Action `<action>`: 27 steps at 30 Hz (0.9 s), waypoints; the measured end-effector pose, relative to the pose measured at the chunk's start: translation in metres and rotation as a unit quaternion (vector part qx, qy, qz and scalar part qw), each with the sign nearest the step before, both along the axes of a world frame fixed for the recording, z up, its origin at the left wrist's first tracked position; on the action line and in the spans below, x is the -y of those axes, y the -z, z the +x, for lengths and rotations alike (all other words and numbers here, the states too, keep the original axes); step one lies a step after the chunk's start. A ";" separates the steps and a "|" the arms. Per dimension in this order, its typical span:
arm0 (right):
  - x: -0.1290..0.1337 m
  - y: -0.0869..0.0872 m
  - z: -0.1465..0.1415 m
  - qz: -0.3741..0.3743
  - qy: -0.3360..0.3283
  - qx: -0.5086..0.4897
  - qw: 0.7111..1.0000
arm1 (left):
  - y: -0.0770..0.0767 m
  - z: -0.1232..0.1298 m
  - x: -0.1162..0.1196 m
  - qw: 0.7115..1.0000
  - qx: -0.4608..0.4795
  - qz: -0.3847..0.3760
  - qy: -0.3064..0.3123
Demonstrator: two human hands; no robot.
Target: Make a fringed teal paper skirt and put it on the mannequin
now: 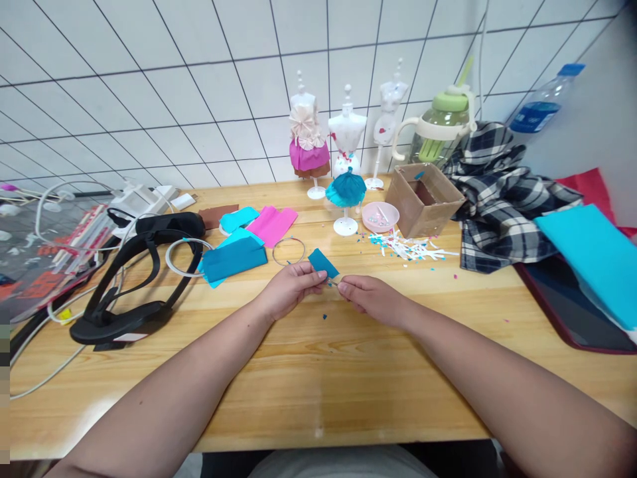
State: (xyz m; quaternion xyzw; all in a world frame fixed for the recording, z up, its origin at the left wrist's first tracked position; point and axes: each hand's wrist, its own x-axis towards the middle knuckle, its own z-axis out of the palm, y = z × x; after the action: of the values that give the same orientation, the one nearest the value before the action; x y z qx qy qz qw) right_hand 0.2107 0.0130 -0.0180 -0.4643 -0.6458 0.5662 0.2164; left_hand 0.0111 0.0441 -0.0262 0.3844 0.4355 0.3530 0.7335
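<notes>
Over the middle of the table, my left hand [297, 284] pinches a small dark teal piece of paper [323, 263] between thumb and fingers. Just right of it, my right hand [367, 295] is closed, its fingertips close to the paper's lower corner. Something thin and greyish shows between the two hands; what it is cannot be made out. A tiny teal scrap [325, 317] lies on the wood below them. Behind the hands stands a small white dress form [347, 136] wearing a teal paper skirt [347, 188].
Two other dress forms stand by the wall. Left are teal sheets [236, 259], pink paper [273, 226], a wire ring [288, 251] and a black headset [144, 279]. Right are a pink dish [381, 217], paper shreds [413, 247], a cardboard box [428, 209] and plaid cloth [492, 192].
</notes>
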 end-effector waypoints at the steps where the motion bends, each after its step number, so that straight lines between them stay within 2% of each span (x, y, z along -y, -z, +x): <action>1: 0.001 0.000 0.000 -0.008 0.004 0.000 1.000 | -0.001 0.000 0.000 1.000 0.004 -0.006 -0.010; 5: 0.007 -0.001 -0.001 -0.034 -0.008 0.014 0.999 | -0.004 0.001 0.000 0.999 0.022 -0.026 -0.037; 9: 0.011 -0.001 -0.009 -0.028 -0.015 0.012 0.999 | -0.006 0.002 0.001 0.999 0.016 -0.025 -0.037; 15: 0.014 0.001 -0.018 -0.015 0.028 -0.008 0.999 | -0.005 0.002 0.002 0.999 0.014 -0.018 -0.031; 20: 0.015 0.004 -0.019 0.003 0.019 -0.023 1.000 | -0.005 0.002 0.002 0.999 0.023 -0.008 -0.021; 27: 0.015 0.005 -0.021 -0.016 0.024 -0.052 0.998 | -0.005 0.004 0.003 1.000 0.014 -0.002 -0.026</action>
State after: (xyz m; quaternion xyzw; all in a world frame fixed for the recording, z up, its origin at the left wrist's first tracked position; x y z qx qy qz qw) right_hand 0.1900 -0.0019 -0.0229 -0.4531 -0.6132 0.5942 0.2563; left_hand 0.0148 0.0411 -0.0208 0.3658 0.4359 0.3767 0.7309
